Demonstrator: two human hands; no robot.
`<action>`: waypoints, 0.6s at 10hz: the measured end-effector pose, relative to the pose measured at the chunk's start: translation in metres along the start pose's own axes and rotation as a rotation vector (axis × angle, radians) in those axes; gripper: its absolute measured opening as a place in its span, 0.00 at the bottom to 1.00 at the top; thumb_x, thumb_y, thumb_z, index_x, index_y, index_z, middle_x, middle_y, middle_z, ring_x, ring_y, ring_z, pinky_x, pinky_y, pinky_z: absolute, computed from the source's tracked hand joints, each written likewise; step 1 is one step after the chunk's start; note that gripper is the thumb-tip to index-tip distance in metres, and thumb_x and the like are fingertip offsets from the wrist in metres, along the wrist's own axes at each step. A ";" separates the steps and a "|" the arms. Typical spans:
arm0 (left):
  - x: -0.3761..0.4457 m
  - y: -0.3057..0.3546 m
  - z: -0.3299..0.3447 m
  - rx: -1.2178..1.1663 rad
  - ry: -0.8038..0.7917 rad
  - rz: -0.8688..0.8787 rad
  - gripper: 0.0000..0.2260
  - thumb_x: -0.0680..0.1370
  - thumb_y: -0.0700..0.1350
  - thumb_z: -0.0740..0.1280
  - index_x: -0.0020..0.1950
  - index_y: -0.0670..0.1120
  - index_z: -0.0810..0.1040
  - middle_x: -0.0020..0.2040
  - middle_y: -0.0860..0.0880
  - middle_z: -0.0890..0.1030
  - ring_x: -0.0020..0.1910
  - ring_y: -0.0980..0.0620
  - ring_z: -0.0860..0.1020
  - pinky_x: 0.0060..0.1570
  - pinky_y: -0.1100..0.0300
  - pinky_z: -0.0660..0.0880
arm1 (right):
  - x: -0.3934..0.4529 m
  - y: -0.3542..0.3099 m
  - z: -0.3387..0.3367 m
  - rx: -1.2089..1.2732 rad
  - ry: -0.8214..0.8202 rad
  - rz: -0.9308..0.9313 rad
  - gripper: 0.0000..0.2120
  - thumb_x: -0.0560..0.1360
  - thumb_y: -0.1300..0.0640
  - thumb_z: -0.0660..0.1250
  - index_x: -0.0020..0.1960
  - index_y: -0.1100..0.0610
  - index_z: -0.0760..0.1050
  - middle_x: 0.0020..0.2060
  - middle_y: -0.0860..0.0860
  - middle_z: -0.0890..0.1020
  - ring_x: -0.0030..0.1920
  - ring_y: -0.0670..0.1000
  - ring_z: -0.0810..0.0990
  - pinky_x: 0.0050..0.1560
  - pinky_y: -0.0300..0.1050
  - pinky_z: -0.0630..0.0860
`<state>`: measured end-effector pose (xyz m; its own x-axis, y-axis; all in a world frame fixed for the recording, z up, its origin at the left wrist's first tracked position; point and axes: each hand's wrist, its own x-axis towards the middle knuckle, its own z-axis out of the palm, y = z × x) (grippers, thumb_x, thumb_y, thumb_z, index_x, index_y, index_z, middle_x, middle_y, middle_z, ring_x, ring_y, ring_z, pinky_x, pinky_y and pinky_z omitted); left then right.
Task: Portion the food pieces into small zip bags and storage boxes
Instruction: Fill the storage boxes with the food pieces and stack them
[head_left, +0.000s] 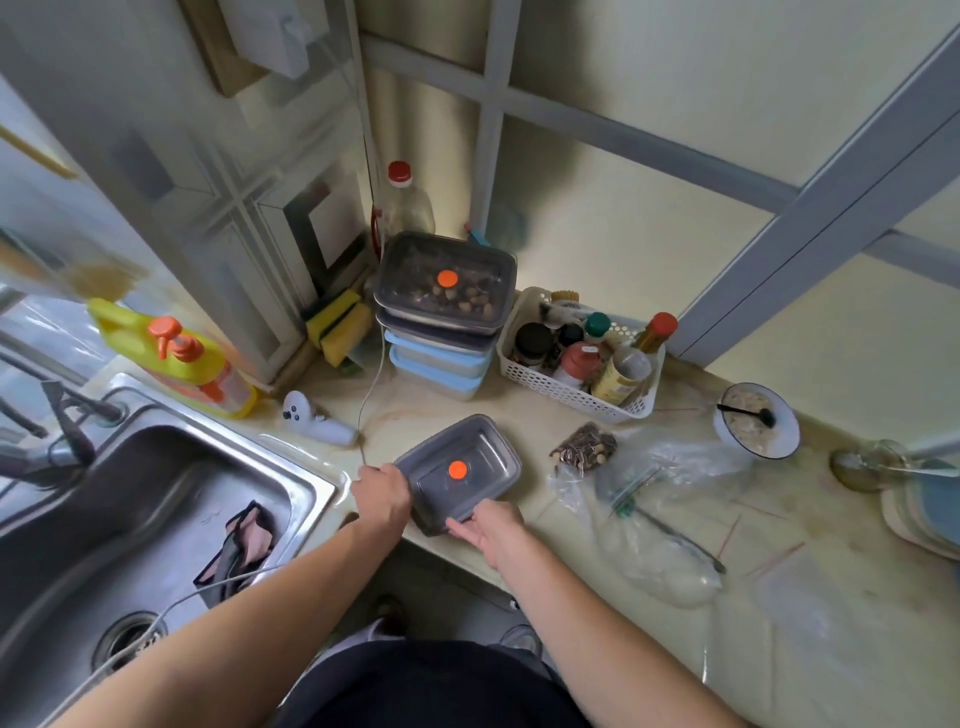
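Both hands clasp a lidded grey storage box (457, 473) at the counter's (545, 426) front edge: left hand (382, 496) on its near-left end, right hand (491, 525) on its near side, long axis running toward the stacked boxes (441, 322).

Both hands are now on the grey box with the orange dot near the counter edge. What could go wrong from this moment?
1. The grey box sits close to the counter's front edge; if the left hand or right hand slips, it could fall to the floor.
2. The stack of boxes behind is tall; adding this box on top might make it topple.
3. The loose plastic bags lie near the right hand and could be swept off.
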<state>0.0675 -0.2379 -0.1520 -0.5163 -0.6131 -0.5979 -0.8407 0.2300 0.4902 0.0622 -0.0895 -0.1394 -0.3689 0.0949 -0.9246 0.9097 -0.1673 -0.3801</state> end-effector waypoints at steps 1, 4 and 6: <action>-0.010 -0.006 -0.002 -0.087 0.000 0.013 0.17 0.85 0.44 0.53 0.64 0.33 0.69 0.61 0.33 0.76 0.61 0.34 0.75 0.54 0.49 0.71 | -0.008 0.013 0.013 -0.141 0.127 -0.172 0.14 0.78 0.64 0.62 0.63 0.62 0.69 0.60 0.63 0.79 0.46 0.63 0.86 0.43 0.52 0.85; -0.021 -0.026 -0.013 -0.051 -0.277 0.137 0.14 0.80 0.41 0.63 0.65 0.45 0.67 0.53 0.40 0.82 0.47 0.43 0.82 0.49 0.46 0.81 | -0.003 0.019 0.008 -1.659 -0.033 -1.221 0.23 0.74 0.48 0.71 0.65 0.57 0.72 0.68 0.55 0.71 0.70 0.58 0.69 0.66 0.57 0.73; -0.015 -0.045 -0.026 -0.142 -0.475 0.171 0.30 0.76 0.33 0.69 0.76 0.48 0.66 0.55 0.47 0.80 0.48 0.52 0.82 0.39 0.63 0.80 | -0.014 0.030 0.039 -2.087 0.073 -1.123 0.20 0.82 0.59 0.64 0.71 0.63 0.64 0.74 0.72 0.64 0.75 0.70 0.65 0.69 0.59 0.71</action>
<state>0.1169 -0.2587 -0.1489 -0.6887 -0.1583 -0.7075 -0.7249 0.1719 0.6671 0.0868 -0.1346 -0.1382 -0.7012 -0.5604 -0.4408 -0.6341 0.7728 0.0260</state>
